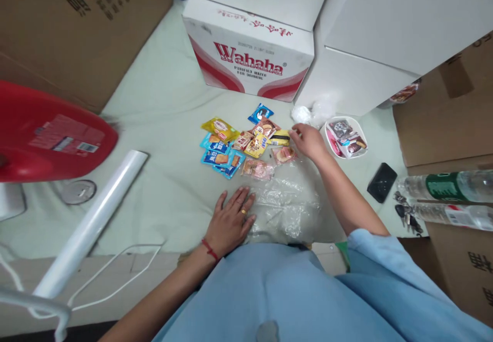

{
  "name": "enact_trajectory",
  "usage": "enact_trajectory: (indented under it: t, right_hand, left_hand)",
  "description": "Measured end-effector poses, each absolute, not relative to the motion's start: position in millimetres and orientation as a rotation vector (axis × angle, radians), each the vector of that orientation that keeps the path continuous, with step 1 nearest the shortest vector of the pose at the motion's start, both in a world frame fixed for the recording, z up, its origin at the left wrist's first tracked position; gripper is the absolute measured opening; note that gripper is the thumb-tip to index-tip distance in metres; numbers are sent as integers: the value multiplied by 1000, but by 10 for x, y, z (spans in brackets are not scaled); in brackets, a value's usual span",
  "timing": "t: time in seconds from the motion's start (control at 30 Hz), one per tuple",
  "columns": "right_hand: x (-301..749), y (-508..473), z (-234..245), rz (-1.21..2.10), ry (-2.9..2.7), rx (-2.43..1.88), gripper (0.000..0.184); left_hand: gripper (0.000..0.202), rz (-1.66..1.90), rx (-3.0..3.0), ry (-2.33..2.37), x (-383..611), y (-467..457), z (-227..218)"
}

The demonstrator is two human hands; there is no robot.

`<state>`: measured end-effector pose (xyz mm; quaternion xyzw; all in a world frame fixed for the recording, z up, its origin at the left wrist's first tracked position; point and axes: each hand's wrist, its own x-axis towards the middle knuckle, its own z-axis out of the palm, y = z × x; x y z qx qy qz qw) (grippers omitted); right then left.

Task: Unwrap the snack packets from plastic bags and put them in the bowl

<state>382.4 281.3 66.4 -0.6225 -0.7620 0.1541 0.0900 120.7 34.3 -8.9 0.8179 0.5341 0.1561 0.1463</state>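
Note:
My left hand [231,220] lies flat with fingers spread on the pale green sheet, its fingertips on the left edge of a clear plastic bag [287,203]. It wears a ring and a red wrist string. My right hand [309,140] reaches forward to a pile of small snack packets [242,147], its fingers curled at a yellow packet [280,137]. Whether the fingers grip that packet is unclear. Blue packets [221,158] lie at the pile's left, and one blue packet [261,112] sits at the far side.
A white Wahaha box [246,54] and white boxes [377,39] stand behind. A white bowl of snacks [345,136], a black phone [381,182], keys [406,216] and bottles [447,187] lie right. A red chair [46,131], a plastic roll [92,224] and a white cable [115,270] are left.

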Motion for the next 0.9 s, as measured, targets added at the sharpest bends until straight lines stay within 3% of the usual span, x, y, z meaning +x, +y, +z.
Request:
enact_trajectory:
  t: [0.17,0.33,0.47,0.63,0.77,0.9]
  right_hand:
    - [3103,3338,618,542,-2408,-1915,56]
    - [3063,3435,792,674,-2521,-1871,38]
    - [3579,3054,1067,565,-2264,-1720,23]
    - [4183,2056,1341,437,-2007,-1303,31]
    - [4276,1354,1320,839,-2200,-1006,31]
    - [4243,1118,968,1685,-2011,-1121,32]
  left_hand:
    - [55,479,2320,1509,1173,339,-83]
    - [42,575,2288,1462,1107,339,-131]
    - [34,701,2343,1515,1109,283,-145]
    - [41,710,2453,1642,1150,242,-88]
    - [44,641,2383,1655,1194,320,-63]
    - [38,577,2285,1712,1260,395,-42]
